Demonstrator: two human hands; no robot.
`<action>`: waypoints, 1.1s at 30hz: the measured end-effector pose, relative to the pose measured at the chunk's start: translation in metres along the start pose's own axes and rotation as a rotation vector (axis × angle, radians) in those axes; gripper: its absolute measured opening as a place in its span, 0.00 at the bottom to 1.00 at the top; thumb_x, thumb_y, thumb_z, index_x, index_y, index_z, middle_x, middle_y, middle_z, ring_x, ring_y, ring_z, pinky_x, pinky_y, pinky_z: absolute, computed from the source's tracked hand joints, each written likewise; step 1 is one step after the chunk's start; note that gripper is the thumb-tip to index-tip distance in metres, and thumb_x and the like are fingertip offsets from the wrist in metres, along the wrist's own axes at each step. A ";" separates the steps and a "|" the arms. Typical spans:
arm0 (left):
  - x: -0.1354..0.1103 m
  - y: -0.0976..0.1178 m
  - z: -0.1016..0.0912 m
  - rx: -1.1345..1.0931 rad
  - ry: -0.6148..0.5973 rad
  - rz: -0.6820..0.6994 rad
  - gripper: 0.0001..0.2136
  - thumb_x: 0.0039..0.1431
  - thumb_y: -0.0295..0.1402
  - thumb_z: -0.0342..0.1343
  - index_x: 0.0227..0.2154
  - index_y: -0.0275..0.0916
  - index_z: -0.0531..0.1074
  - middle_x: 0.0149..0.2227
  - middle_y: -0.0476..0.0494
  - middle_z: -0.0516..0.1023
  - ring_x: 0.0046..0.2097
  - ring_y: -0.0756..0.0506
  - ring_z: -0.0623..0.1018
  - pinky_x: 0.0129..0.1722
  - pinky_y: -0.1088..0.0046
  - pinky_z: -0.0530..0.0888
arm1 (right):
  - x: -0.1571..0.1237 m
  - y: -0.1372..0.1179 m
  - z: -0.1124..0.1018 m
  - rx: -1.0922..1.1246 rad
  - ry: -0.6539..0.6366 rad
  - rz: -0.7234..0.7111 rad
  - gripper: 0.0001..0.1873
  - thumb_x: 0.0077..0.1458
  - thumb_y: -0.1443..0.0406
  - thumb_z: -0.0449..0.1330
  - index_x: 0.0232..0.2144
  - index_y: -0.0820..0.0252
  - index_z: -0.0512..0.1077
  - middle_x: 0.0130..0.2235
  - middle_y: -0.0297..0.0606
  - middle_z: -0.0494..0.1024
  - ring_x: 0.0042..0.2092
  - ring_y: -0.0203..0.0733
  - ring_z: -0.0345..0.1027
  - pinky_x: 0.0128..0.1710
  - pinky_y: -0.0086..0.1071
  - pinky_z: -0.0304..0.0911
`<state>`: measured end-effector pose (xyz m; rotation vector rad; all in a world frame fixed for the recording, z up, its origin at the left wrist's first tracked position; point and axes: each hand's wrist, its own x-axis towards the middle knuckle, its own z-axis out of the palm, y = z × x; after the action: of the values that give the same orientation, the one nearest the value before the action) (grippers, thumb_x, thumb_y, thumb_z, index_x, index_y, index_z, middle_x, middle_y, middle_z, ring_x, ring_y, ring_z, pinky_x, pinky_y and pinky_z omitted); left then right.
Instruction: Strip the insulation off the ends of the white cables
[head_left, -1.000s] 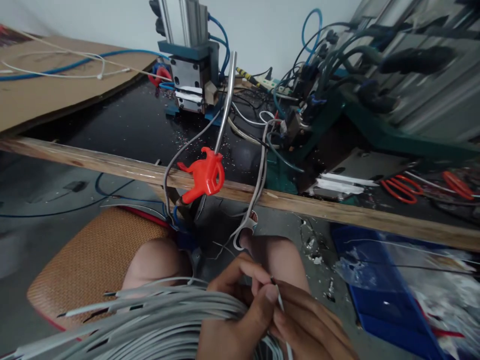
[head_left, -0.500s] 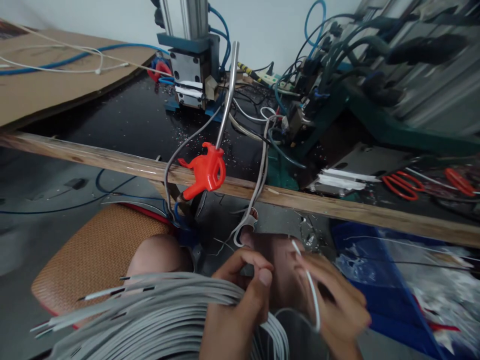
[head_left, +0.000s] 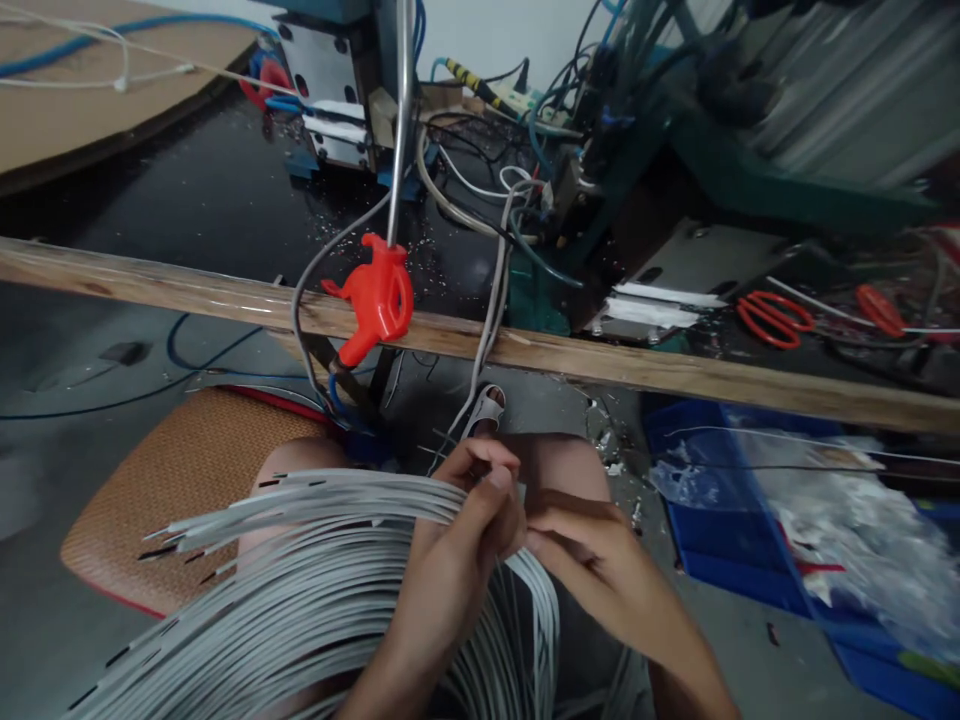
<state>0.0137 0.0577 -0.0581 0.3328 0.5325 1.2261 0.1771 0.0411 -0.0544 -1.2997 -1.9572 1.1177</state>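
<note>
The left hand (head_left: pixel 469 525) is curled around the long grey wires (head_left: pixel 322 565). They stretch left from its fingers, tips farthest out. The right hand (head_left: pixel 600 560), just beside it, is farther from those tips; I can't tell if its fingers pinch anything.

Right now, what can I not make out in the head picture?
Head view:
Whatever the bare left hand or bare right hand may pinch: covered by both hands.
Lower part of the long grey cable bundle: cut by bottom edge.
Top of blue-and-silver metal machine: cut by top edge.
</note>
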 end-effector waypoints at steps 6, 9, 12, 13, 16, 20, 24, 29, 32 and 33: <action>-0.001 -0.002 -0.001 0.075 -0.014 -0.001 0.05 0.66 0.34 0.65 0.38 0.38 0.79 0.30 0.51 0.75 0.25 0.55 0.75 0.28 0.80 0.72 | -0.004 -0.002 0.000 0.027 0.033 -0.030 0.08 0.66 0.67 0.62 0.41 0.53 0.83 0.37 0.34 0.85 0.39 0.36 0.79 0.42 0.27 0.71; -0.003 -0.003 -0.006 0.156 -0.052 -0.040 0.07 0.68 0.38 0.64 0.43 0.41 0.79 0.36 0.48 0.79 0.34 0.50 0.82 0.35 0.75 0.78 | -0.005 0.005 -0.007 0.146 -0.013 0.043 0.09 0.64 0.64 0.65 0.46 0.51 0.84 0.45 0.38 0.86 0.47 0.42 0.81 0.50 0.32 0.73; -0.005 -0.004 -0.011 0.233 -0.091 -0.067 0.10 0.69 0.40 0.62 0.47 0.43 0.79 0.44 0.44 0.82 0.43 0.43 0.85 0.46 0.66 0.81 | -0.002 0.011 -0.012 0.397 -0.135 0.160 0.12 0.62 0.58 0.68 0.47 0.50 0.84 0.47 0.37 0.86 0.50 0.43 0.81 0.52 0.33 0.74; -0.005 -0.005 -0.012 0.258 -0.102 -0.064 0.10 0.69 0.40 0.62 0.48 0.43 0.80 0.46 0.42 0.83 0.47 0.41 0.85 0.49 0.63 0.80 | 0.000 0.014 -0.012 0.445 -0.168 0.185 0.13 0.61 0.56 0.69 0.46 0.50 0.85 0.46 0.37 0.87 0.49 0.43 0.81 0.50 0.33 0.75; -0.005 -0.004 -0.013 0.314 -0.138 -0.027 0.12 0.69 0.40 0.62 0.49 0.41 0.80 0.51 0.38 0.83 0.57 0.36 0.81 0.61 0.55 0.74 | 0.005 0.025 -0.011 0.484 -0.195 0.224 0.16 0.57 0.53 0.72 0.44 0.51 0.85 0.44 0.37 0.87 0.45 0.43 0.83 0.48 0.34 0.76; -0.006 -0.002 -0.011 0.283 -0.192 -0.077 0.13 0.70 0.39 0.60 0.52 0.42 0.79 0.58 0.37 0.81 0.61 0.36 0.78 0.66 0.53 0.69 | 0.005 0.033 -0.008 0.516 -0.118 0.234 0.19 0.55 0.50 0.72 0.46 0.50 0.84 0.48 0.38 0.86 0.48 0.45 0.82 0.51 0.39 0.75; -0.007 -0.001 -0.009 0.223 -0.221 -0.072 0.10 0.70 0.38 0.61 0.50 0.42 0.80 0.58 0.37 0.81 0.59 0.38 0.80 0.63 0.55 0.71 | -0.002 0.026 -0.010 0.519 -0.011 0.213 0.17 0.53 0.51 0.74 0.39 0.55 0.83 0.39 0.39 0.86 0.41 0.45 0.81 0.44 0.38 0.77; -0.006 -0.002 -0.006 0.154 -0.224 -0.032 0.10 0.73 0.38 0.57 0.47 0.39 0.79 0.41 0.40 0.85 0.35 0.47 0.84 0.38 0.71 0.79 | -0.022 -0.006 -0.040 0.602 0.244 0.133 0.17 0.65 0.49 0.62 0.30 0.51 0.72 0.21 0.27 0.62 0.21 0.34 0.61 0.22 0.28 0.66; -0.008 -0.004 -0.004 0.167 -0.254 -0.007 0.11 0.72 0.39 0.57 0.40 0.38 0.79 0.27 0.52 0.76 0.19 0.57 0.66 0.22 0.81 0.63 | -0.036 -0.031 -0.073 0.591 0.505 0.095 0.13 0.61 0.46 0.65 0.34 0.44 0.75 0.21 0.27 0.53 0.17 0.33 0.51 0.13 0.27 0.49; -0.009 -0.004 -0.004 0.164 -0.267 -0.016 0.11 0.72 0.40 0.58 0.38 0.38 0.78 0.24 0.54 0.72 0.18 0.58 0.61 0.20 0.81 0.58 | -0.041 -0.037 -0.083 0.502 0.588 0.085 0.13 0.60 0.44 0.63 0.37 0.41 0.76 0.22 0.28 0.52 0.17 0.33 0.50 0.12 0.28 0.45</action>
<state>0.0127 0.0475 -0.0613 0.6201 0.4041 1.1039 0.2408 0.0253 0.0211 -1.2492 -1.1172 1.0243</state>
